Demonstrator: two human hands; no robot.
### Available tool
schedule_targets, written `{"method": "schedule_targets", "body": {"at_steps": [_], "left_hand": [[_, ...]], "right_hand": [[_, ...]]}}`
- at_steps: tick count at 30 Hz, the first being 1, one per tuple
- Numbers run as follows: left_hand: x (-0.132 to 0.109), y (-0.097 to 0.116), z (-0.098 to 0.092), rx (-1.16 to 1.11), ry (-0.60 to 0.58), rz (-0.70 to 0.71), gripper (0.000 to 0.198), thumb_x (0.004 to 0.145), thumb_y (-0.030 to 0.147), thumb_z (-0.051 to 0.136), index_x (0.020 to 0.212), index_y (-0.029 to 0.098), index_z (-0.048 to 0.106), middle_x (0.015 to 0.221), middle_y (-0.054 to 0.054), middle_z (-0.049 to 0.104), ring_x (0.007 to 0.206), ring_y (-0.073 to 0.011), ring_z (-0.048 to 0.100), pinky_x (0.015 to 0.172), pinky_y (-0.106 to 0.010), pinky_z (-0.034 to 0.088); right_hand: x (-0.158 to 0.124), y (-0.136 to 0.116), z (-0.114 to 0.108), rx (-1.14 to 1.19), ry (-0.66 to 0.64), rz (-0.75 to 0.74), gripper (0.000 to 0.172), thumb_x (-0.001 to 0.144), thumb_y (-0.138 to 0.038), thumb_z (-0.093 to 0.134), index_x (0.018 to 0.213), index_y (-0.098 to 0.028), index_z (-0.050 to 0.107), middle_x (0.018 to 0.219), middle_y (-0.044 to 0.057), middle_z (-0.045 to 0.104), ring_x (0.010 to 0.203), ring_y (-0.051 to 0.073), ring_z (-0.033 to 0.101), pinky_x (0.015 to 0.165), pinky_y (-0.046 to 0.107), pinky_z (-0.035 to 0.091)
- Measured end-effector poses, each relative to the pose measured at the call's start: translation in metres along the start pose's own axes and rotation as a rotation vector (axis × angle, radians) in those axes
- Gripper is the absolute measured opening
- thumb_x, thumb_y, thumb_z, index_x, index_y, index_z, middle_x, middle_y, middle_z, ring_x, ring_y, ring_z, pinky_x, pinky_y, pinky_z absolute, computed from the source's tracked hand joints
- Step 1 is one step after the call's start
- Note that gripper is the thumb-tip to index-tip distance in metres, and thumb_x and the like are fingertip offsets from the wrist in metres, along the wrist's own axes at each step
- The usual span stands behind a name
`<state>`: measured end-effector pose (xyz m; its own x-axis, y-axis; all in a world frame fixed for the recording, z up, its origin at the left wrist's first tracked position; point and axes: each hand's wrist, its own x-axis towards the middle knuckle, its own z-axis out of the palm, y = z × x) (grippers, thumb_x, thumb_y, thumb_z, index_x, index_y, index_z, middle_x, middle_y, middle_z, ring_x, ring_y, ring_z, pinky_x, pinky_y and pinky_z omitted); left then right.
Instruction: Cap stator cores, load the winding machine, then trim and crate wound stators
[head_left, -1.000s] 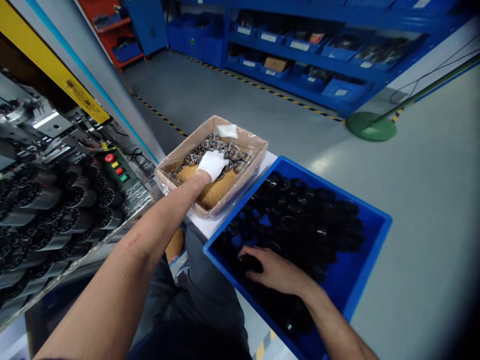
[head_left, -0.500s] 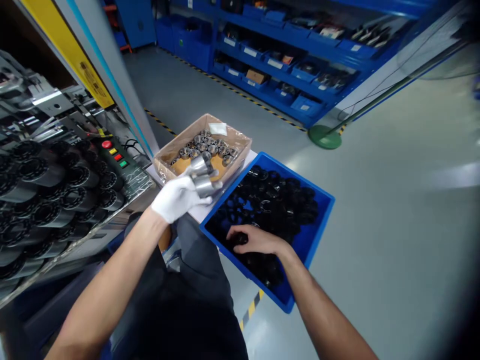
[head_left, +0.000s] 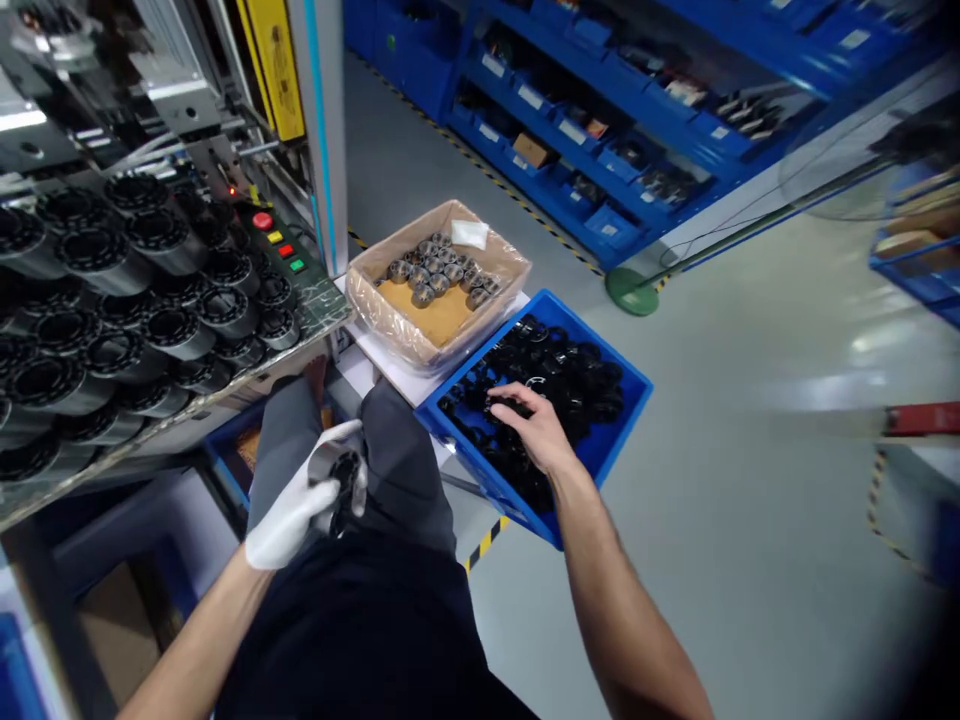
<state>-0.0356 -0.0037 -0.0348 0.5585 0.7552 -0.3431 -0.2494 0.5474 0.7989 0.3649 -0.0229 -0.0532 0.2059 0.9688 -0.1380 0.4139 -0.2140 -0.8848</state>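
My left hand (head_left: 300, 500), in a white glove, is closed round a short metal cylinder (head_left: 337, 475) held low over my lap. My bare right hand (head_left: 534, 428) reaches into a blue bin (head_left: 622, 375) of black ring-shaped parts (head_left: 577, 375); its fingers curl over one black part near the bin's left side. Behind the bin sits a cardboard box (head_left: 390, 320) lined with plastic film, holding several shiny metal cylinders (head_left: 439, 265) in its far half.
A machine tray (head_left: 135, 300) at the left carries rows of dark cylindrical assemblies. Beside it is a control panel (head_left: 281, 245) with red, yellow and green buttons. Blue shelving (head_left: 600, 120) with bins lines the far wall. A green fan base (head_left: 634, 292) stands on the grey floor.
My left hand has carried the metal cylinder from near the cardboard box down to my lap. My right hand has shifted further into the blue bin. The view has swung left.
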Motion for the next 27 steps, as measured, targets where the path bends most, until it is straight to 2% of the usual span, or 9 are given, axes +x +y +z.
{"method": "schedule_targets", "body": {"at_steps": [2,4,6,9,14,18,21,24,27], "left_hand": [[-0.003,-0.005,0.013,-0.087,0.071,-0.021,0.084,0.088,0.065,0.096,0.152,0.031,0.054,0.105,-0.002,0.076,0.078,-0.0187,0.074,0.067,-0.028,0.059],[0.001,-0.004,0.03,-0.122,0.122,-0.028,0.08,0.083,0.06,0.101,0.141,0.031,0.053,0.107,-0.001,0.076,0.082,-0.0181,0.075,0.075,-0.03,0.061],[0.007,-0.001,0.044,-0.069,0.15,0.025,0.082,0.077,0.057,0.105,0.135,0.03,0.054,0.113,-0.002,0.076,0.094,-0.0209,0.076,0.088,-0.035,0.063],[0.007,0.006,0.048,0.091,0.18,0.14,0.077,0.075,0.057,0.104,0.131,0.026,0.061,0.122,-0.005,0.073,0.114,-0.0263,0.072,0.106,-0.04,0.06],[-0.016,0.014,0.038,0.088,0.121,0.126,0.07,0.087,0.066,0.095,0.136,0.025,0.067,0.134,-0.008,0.069,0.127,-0.0301,0.067,0.112,-0.04,0.056],[-0.025,0.007,0.039,-0.026,0.17,0.133,0.057,0.1,0.07,0.081,0.137,0.027,0.074,0.139,-0.007,0.068,0.137,-0.0294,0.064,0.123,-0.039,0.051],[-0.024,0.001,0.043,-0.146,0.229,0.076,0.052,0.112,0.072,0.059,0.13,0.027,0.078,0.133,-0.006,0.073,0.131,-0.0277,0.068,0.123,-0.039,0.052],[-0.022,0.001,0.045,-0.16,0.275,0.03,0.051,0.111,0.072,0.061,0.125,0.027,0.08,0.127,-0.004,0.076,0.123,-0.0278,0.072,0.117,-0.039,0.057],[-0.023,0.005,0.045,-0.095,0.283,0.063,0.049,0.11,0.072,0.063,0.123,0.029,0.082,0.131,-0.003,0.077,0.129,-0.0282,0.07,0.124,-0.04,0.054]], "right_hand": [[-0.016,-0.038,0.025,0.019,0.011,-0.072,0.056,0.087,-0.072,0.095,0.116,-0.026,0.081,0.115,0.005,0.081,0.111,0.028,0.075,0.106,0.046,0.061],[-0.033,-0.081,0.055,0.034,-0.045,-0.187,0.058,0.077,-0.059,0.108,0.119,-0.029,0.081,0.119,0.003,0.081,0.112,0.027,0.076,0.095,0.038,0.064],[-0.046,-0.119,0.082,-0.002,-0.095,-0.472,0.054,0.082,-0.045,0.108,0.123,-0.027,0.078,0.118,0.005,0.08,0.108,0.024,0.077,0.089,0.035,0.065],[-0.056,-0.153,0.104,-0.055,-0.158,-0.714,0.038,0.095,-0.034,0.099,0.12,-0.021,0.075,0.12,0.01,0.078,0.112,0.023,0.078,0.103,0.036,0.065],[-0.061,-0.161,0.101,-0.134,-0.233,-0.71,0.049,0.094,-0.03,0.1,0.135,-0.019,0.076,0.137,0.013,0.08,0.121,0.024,0.08,0.113,0.035,0.064],[-0.064,-0.158,0.102,-0.069,-0.261,-0.724,0.047,0.097,-0.013,0.093,0.14,-0.02,0.076,0.131,0.01,0.084,0.12,0.026,0.083,0.107,0.038,0.067],[-0.065,-0.158,0.106,-0.029,-0.195,-0.713,0.045,0.093,-0.011,0.094,0.135,-0.022,0.079,0.124,0.007,0.085,0.113,0.026,0.084,0.101,0.04,0.07],[-0.067,-0.156,0.108,-0.047,-0.136,-0.679,0.04,0.09,-0.01,0.095,0.123,-0.026,0.082,0.11,0.004,0.085,0.097,0.024,0.082,0.089,0.04,0.071],[-0.07,-0.152,0.109,-0.111,-0.184,-0.626,0.022,0.097,-0.017,0.091,0.112,-0.03,0.082,0.113,0.004,0.081,0.095,0.023,0.081,0.083,0.038,0.071]]}}
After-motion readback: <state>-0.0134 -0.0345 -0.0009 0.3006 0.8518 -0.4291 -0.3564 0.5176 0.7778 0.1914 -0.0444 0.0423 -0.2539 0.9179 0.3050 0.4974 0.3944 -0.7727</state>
